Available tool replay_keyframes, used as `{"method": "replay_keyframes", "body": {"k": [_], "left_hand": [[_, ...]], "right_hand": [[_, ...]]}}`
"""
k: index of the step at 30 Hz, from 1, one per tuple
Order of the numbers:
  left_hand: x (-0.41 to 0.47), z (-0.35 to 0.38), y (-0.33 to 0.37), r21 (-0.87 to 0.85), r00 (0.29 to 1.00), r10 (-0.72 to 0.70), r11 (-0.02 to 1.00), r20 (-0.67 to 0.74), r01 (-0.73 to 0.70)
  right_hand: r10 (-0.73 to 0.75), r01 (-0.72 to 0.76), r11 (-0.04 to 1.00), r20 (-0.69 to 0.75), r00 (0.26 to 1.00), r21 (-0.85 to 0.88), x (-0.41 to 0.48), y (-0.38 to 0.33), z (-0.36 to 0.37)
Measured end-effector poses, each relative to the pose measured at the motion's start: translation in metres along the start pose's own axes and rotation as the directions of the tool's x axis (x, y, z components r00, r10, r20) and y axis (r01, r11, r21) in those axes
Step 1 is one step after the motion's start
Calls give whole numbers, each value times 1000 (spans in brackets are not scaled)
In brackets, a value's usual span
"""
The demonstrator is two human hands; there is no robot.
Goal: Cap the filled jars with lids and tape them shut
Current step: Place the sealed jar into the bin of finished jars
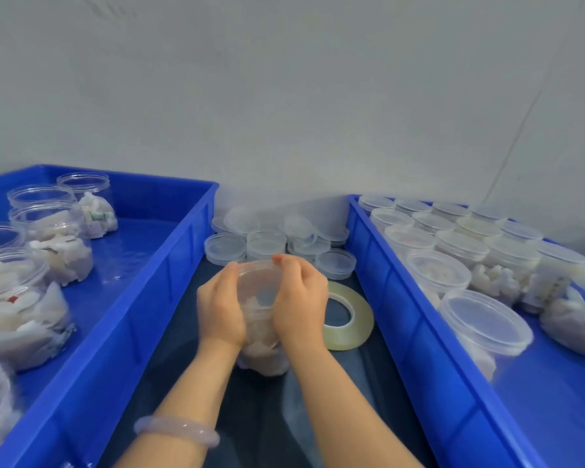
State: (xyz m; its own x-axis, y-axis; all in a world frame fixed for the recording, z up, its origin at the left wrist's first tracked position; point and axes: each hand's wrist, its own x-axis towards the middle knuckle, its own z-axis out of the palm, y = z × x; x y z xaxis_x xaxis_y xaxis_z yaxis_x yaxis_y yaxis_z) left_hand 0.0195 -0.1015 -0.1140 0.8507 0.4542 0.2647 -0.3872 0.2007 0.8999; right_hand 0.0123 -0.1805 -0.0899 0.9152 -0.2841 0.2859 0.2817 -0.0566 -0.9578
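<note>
A pale bracelet [176, 430] sits on our left wrist, closest to us. Two blue crates [169, 265] flank a dark surface. In the left crate we count six open jars [53, 238]. The right crate holds more than a dozen capped jars [487, 322]. Roughly ten loose lids [225, 248] are piled at the back, overlapping too much for an exact count. One tape roll [347, 315] lies flat, touching the right hand's outer edge. One filled jar [262, 336] stands upright on the dark surface between our palms. Our left hand [220, 305] and right hand [299, 298] curl round its lid [259, 278] from either side, and the fingertips [281, 260] grasp the far rim.
</note>
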Motion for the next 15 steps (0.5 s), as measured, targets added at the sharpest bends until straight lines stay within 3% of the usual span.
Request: {"method": "replay_keyframes", "body": {"k": [5, 9, 13, 15], "left_hand": [[-24, 54, 79, -169, 948, 239, 964, 210, -205], [-34, 116, 116, -253, 900, 236, 956, 366, -148], [-35, 183, 114, -85, 772, 249, 965, 585, -247], [-32, 214, 103, -16, 731, 171, 977, 660, -214]], "right_hand": [[-236, 247, 967, -154, 960, 57, -2, -83, -46], [-292, 314, 948, -263, 920, 44, 11, -136, -99], [-301, 302, 952, -361, 882, -58, 48, -152, -151], [-344, 312, 939, -405, 847, -144, 67, -147, -177]]}}
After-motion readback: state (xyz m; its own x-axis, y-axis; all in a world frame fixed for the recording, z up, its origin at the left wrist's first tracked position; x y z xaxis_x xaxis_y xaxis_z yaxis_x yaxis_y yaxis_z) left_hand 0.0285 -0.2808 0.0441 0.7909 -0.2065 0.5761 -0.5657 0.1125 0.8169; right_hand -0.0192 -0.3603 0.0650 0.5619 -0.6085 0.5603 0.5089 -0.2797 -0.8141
